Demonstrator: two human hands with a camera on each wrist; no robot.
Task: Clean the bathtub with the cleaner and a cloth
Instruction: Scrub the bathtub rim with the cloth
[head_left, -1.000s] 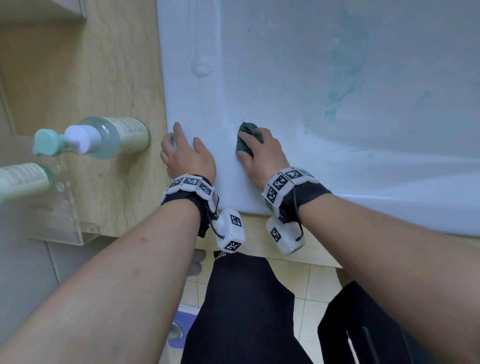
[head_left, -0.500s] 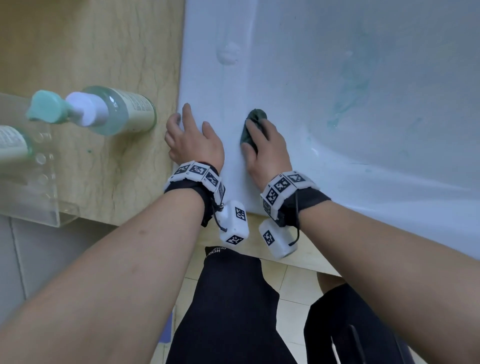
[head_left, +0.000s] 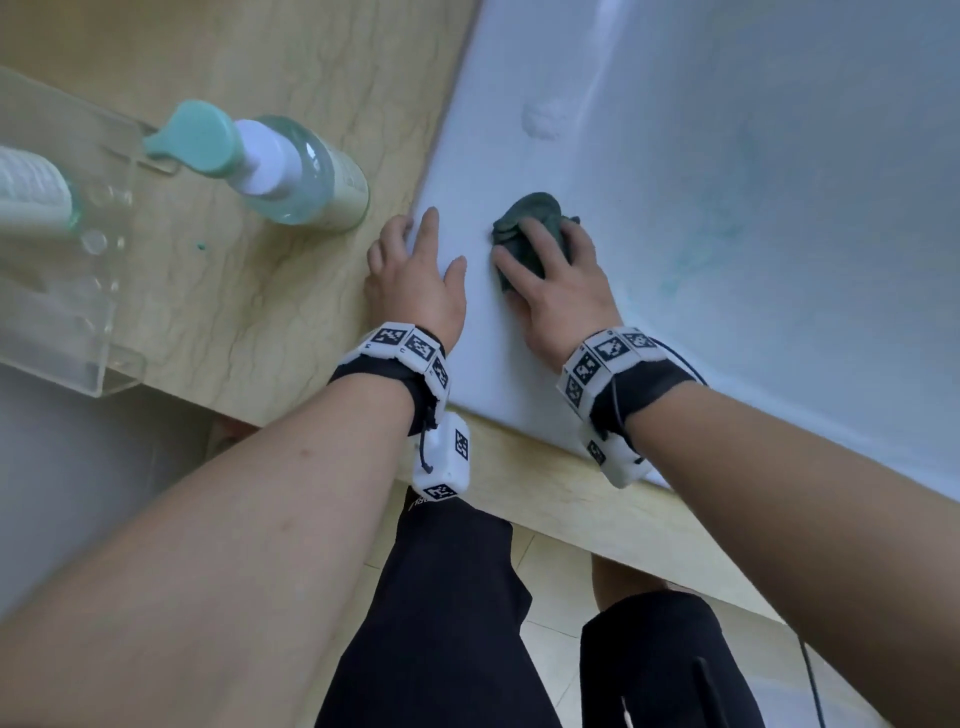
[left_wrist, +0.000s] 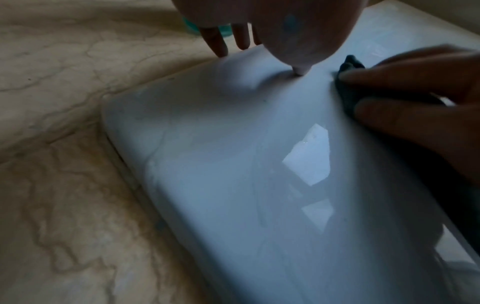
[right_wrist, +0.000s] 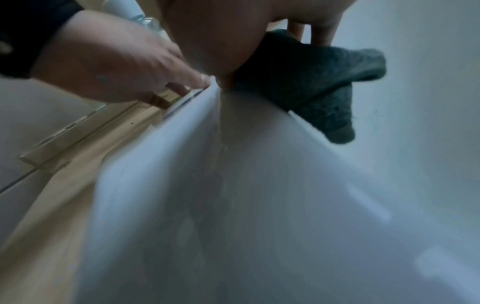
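Observation:
The white bathtub rim (head_left: 488, 358) runs between my hands. My left hand (head_left: 415, 275) lies flat on the rim's outer edge with its fingers straight, and its fingertips (left_wrist: 221, 45) touch the rim. Just to its right, my right hand (head_left: 556, 286) presses a bunched dark green cloth (head_left: 530, 215) onto the rim, fingers and thumb curled round it. In the right wrist view the cloth (right_wrist: 311, 82) sticks out from under the palm towards the tub's inside. The cleaner bottle (head_left: 306, 176), with a mint pump top, stands on the beige ledge to the left.
Blue-green cleaner smears (head_left: 727, 208) and a foam blob (head_left: 540, 119) mark the tub's inner wall. A clear acrylic holder (head_left: 67, 332) with a second bottle (head_left: 31, 192) sits on the beige marble ledge (head_left: 249, 322) at far left. Below are my dark-trousered legs and a tiled floor.
My right hand has slid the cloth a little farther along the rim, away from me. My left hand stays flat on the rim's edge. The head view has tilted.

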